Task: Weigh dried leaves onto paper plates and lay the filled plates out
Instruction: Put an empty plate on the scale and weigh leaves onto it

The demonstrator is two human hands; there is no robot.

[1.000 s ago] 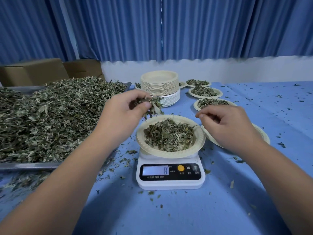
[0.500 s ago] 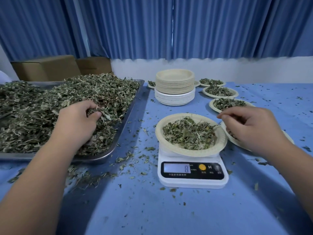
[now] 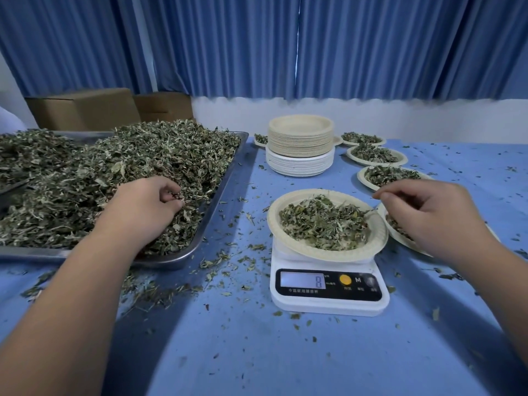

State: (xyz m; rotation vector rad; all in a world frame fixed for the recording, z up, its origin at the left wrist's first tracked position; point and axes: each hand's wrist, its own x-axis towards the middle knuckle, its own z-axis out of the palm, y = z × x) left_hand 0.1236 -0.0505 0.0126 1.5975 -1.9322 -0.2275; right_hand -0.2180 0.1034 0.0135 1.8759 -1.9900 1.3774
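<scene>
A heap of dried leaves (image 3: 137, 155) fills a metal tray (image 3: 183, 258) on the left. My left hand (image 3: 143, 208) is in the heap's near right part, its fingers curled into the leaves. A paper plate (image 3: 285, 238) of leaves sits on a white digital scale (image 3: 328, 304) whose display reads 8. My right hand (image 3: 428, 218) hovers over the plate's right rim with loosely curled fingers, and I see nothing in it. Behind it lie filled plates (image 3: 377, 155), one more (image 3: 400, 240) partly hidden under the hand.
A tall stack of empty paper plates (image 3: 300, 144) stands behind the scale. Loose leaf bits litter the blue tablecloth (image 3: 285, 361) between tray and scale. Cardboard boxes (image 3: 83, 112) sit behind the tray, below blue curtains.
My left hand carried its pinch of leaves from above the scale plate back to the tray and now digs into the heap. The right hand stayed put; the scale still reads 8.
</scene>
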